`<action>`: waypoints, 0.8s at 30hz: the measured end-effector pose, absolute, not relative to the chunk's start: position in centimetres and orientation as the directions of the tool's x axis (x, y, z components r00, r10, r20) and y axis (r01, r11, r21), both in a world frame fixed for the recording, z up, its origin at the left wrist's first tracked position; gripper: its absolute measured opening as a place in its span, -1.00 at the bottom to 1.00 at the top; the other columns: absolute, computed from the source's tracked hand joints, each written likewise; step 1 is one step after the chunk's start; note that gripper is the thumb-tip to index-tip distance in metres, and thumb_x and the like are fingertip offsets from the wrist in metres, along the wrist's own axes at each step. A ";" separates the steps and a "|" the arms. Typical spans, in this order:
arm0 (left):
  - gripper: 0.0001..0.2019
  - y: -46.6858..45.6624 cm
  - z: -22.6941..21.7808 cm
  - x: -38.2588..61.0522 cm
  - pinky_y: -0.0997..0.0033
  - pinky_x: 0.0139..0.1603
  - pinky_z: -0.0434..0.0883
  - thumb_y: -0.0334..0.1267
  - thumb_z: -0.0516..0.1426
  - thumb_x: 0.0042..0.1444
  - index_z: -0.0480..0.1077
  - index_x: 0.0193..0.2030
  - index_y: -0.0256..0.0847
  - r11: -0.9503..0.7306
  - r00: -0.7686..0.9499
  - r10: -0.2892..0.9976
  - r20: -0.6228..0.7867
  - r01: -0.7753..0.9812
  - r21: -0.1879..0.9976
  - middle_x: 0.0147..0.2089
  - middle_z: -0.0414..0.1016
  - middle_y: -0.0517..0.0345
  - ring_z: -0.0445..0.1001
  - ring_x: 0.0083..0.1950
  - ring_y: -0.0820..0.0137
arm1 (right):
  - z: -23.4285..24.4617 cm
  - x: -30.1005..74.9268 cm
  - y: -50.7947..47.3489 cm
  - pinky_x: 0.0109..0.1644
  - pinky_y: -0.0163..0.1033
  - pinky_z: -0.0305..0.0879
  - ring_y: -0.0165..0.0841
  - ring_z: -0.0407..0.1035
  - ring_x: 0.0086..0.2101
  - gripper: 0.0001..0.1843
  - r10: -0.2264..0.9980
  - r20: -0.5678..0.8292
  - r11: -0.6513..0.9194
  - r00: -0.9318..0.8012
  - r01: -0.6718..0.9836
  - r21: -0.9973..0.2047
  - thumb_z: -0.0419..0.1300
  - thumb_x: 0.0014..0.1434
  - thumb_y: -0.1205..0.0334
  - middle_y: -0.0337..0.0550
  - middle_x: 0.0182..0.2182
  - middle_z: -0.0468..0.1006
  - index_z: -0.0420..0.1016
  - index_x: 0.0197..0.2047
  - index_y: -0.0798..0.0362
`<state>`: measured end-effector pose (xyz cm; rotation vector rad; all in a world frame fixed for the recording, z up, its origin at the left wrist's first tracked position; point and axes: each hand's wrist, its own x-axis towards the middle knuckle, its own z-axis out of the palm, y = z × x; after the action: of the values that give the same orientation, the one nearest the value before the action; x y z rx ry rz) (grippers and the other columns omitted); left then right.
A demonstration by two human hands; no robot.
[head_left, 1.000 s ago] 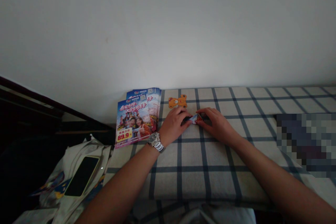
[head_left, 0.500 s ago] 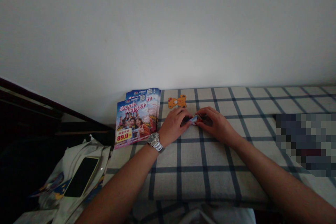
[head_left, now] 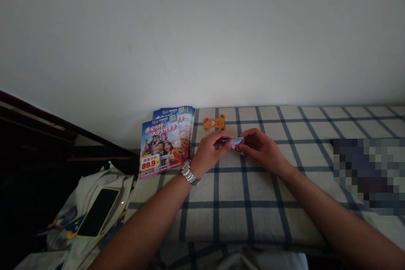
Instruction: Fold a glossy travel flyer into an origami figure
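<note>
Between my two hands is a small piece of folded printed paper point(head_left: 237, 144), its colours like those of the flyers. My left hand point(head_left: 212, 150), with a metal-band watch point(head_left: 189, 173) at the wrist, pinches its left end. From the other side, the thumb and fingers of my right hand point(head_left: 262, 150) close on its right end. Fingers cover much of the paper, so its full shape is hidden. To the left of my left hand lies a stack of printed flyers point(head_left: 164, 145). A flat orange bear figure point(head_left: 214, 122) is just beyond my left hand.
A checked cloth point(head_left: 228, 215) covers the surface, which meets a pale wall point(head_left: 221, 42) at the back. A phone point(head_left: 98, 212) rests on crumpled white bags point(head_left: 84, 183) at the lower left. A blurred-out dark item point(head_left: 363, 168) lies at the right.
The folded paper has turned between my fingers, and more of its printed face shows. My left wrist has rolled slightly. The flyers and phone have stayed in place.
</note>
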<state>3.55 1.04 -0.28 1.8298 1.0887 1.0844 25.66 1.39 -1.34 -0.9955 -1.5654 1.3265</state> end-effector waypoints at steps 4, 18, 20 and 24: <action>-0.89 1.1 -0.4 3.6 0.42 -0.11 0.57 -0.27 0.23 0.29 0.57 -0.09 -0.16 -0.360 0.268 0.919 0.289 0.269 0.893 -0.12 0.66 0.10 0.63 -0.14 0.37 | -1.0 25.5 1.2 -0.01 -0.09 0.59 -0.26 0.60 -0.16 -0.52 0.943 0.104 0.130 -0.317 0.063 -0.989 0.44 0.16 -0.01 -0.15 -0.18 0.64 0.44 0.06 -0.06; -0.83 1.1 -0.2 3.7 0.40 -0.07 0.56 -0.20 0.26 0.29 0.55 -0.03 -0.17 -0.316 0.267 0.927 0.262 0.183 0.931 -0.06 0.65 0.07 0.62 -0.10 0.37 | -0.6 25.8 1.4 -0.18 -0.15 0.53 -0.24 0.59 -0.28 -0.65 0.956 0.070 0.130 -0.284 0.201 -0.971 0.37 0.21 -0.13 -0.14 -0.29 0.69 0.58 -0.18 -0.01; -0.78 1.1 -0.3 3.7 0.37 -0.04 0.58 -0.14 0.26 0.29 0.53 -0.02 -0.18 -0.305 0.265 0.928 0.261 0.141 0.942 -0.04 0.63 0.04 0.62 -0.08 0.35 | -0.7 25.8 1.4 -0.20 -0.15 0.53 -0.24 0.59 -0.30 -0.63 0.961 0.078 0.128 -0.266 0.177 -0.976 0.37 0.20 -0.15 -0.14 -0.30 0.70 0.57 -0.19 -0.01; -0.78 1.2 -0.3 3.6 0.38 -0.02 0.58 -0.11 0.25 0.31 0.53 -0.03 -0.19 -0.302 0.270 0.925 0.269 0.089 0.949 -0.08 0.62 0.06 0.62 -0.08 0.36 | -0.5 25.9 1.4 -0.22 -0.14 0.52 -0.23 0.58 -0.32 -0.64 0.963 0.084 0.131 -0.255 0.174 -0.976 0.36 0.21 -0.15 -0.15 -0.32 0.70 0.57 -0.20 -0.02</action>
<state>3.56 1.16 -0.27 1.6298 0.9518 1.1528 25.86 1.37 -0.46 -1.1360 -1.5854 1.2088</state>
